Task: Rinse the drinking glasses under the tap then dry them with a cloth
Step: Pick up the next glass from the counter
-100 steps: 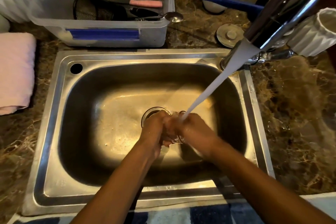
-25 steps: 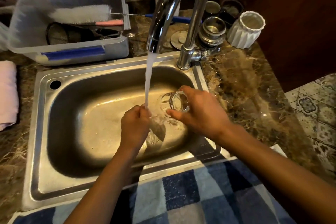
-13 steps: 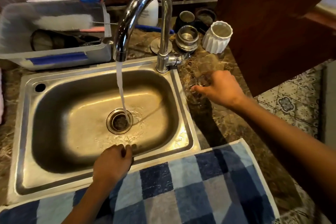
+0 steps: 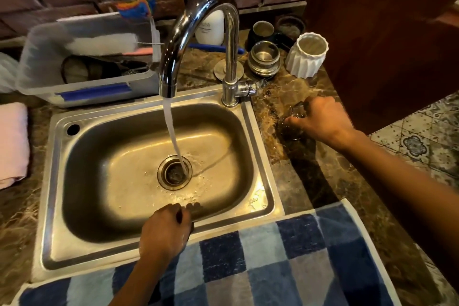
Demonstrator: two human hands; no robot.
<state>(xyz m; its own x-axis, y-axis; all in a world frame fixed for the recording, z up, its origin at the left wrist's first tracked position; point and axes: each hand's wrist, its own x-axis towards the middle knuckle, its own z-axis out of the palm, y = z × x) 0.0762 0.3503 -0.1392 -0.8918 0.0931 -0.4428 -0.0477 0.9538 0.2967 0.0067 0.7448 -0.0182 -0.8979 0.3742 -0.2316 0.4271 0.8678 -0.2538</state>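
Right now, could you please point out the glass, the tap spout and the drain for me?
glass (image 4: 293,120): head view, its clear side wall.
tap spout (image 4: 167,87): head view, its outlet end.
drain (image 4: 173,174): head view, its dark centre.

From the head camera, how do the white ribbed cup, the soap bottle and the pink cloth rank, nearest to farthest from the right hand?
From the right hand:
1. White ribbed cup, just behind it.
2. Soap bottle, behind the tap.
3. Pink cloth, far left of the sink.

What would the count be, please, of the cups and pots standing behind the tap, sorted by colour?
White: 1, the ribbed cup
Silver: 1, the steel pot
Dark: 2, the mug and the bowl
Total: 4
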